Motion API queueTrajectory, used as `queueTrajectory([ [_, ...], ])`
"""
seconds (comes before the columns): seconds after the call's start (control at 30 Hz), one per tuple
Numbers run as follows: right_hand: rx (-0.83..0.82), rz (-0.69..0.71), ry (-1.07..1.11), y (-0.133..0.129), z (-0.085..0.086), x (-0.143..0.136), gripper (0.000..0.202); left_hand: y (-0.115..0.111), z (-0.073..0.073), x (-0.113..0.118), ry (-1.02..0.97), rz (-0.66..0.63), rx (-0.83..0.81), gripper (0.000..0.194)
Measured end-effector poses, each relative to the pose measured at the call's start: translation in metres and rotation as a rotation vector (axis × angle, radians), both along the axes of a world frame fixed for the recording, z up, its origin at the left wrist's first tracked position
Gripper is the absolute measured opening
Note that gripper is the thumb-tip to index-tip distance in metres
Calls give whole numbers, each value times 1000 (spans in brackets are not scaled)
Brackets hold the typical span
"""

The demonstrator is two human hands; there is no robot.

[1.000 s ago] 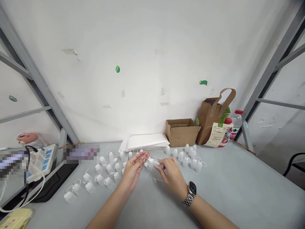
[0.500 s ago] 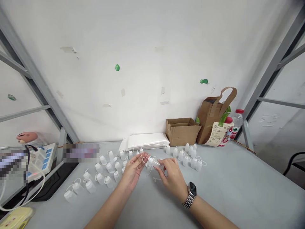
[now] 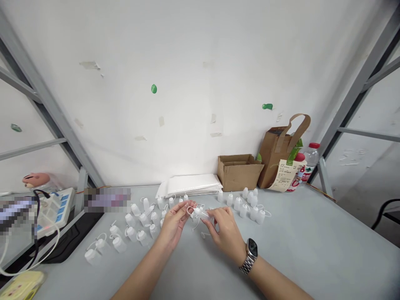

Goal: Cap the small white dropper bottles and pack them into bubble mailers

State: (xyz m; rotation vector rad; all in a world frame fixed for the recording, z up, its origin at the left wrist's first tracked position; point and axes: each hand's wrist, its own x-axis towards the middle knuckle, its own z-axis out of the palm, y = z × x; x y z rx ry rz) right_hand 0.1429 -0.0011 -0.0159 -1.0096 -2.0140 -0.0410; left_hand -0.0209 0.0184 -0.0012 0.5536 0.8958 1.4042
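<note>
Near the middle of the grey table [image 3: 200,262], a small translucent bottle [image 3: 203,214] lies tilted between my hands, its white cap [image 3: 196,211] toward the left. My left hand [image 3: 178,218] pinches the thin white loop at the cap end. On the bottle's body, the thumb and fingers of my right hand [image 3: 223,227] are closed. Several similar capped bottles [image 3: 131,233] stand to the left, some with loop straps. Another group of small bottles [image 3: 243,211] stands behind and right of my right hand. A loose white strap [image 3: 204,235] is on the table below the held bottle.
Against the wall are a stack of white sheets [image 3: 193,184], an open cardboard box [image 3: 240,175], a brown paper bag [image 3: 275,154] and a red-capped bottle [image 3: 311,158]. A power strip [image 3: 59,210] with cables is at left.
</note>
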Motion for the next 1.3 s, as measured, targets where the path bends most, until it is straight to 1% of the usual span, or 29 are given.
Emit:
queueTrajectory([
  [0.1, 12, -1, -1, 0, 1, 0, 13, 1, -1, 0, 8, 2, 16, 10],
  [0.27, 22, -2, -20, 1, 1, 0, 13, 3, -4, -2, 47, -6, 41, 21],
  [0.43, 15, 12, -41, 1, 1, 1, 11, 3, -6, -3, 182, -24, 98, 29],
  [0.6, -2, 18, -47, 2, -2, 2, 10, 1, -9, -1, 336, -26, 146, 29],
  [0.77, -60, 19, -33, 5, -8, 3, 9, 1, -12, 1, 414, -46, 157, 30],
  [0.9, -155, 26, 46, 7, -9, 2, 7, 0, -9, 2, 396, -70, 189, 32],
  [1.03, -259, 74, 138, 8, -8, 0, 20, -2, -1, 2, 281, -70, 216, 38],
  [1.1, -283, 70, 150, 8, -7, -1, 22, -2, 2, 2, 253, -42, 212, 40],
  [1.2, -299, 43, 145, 9, -8, 0, 21, -1, 3, 1, 279, -13, 216, 38],
  [1.3, -288, 42, 125, 9, -8, 1, 21, -1, 0, 0, 383, -28, 232, 32],
])
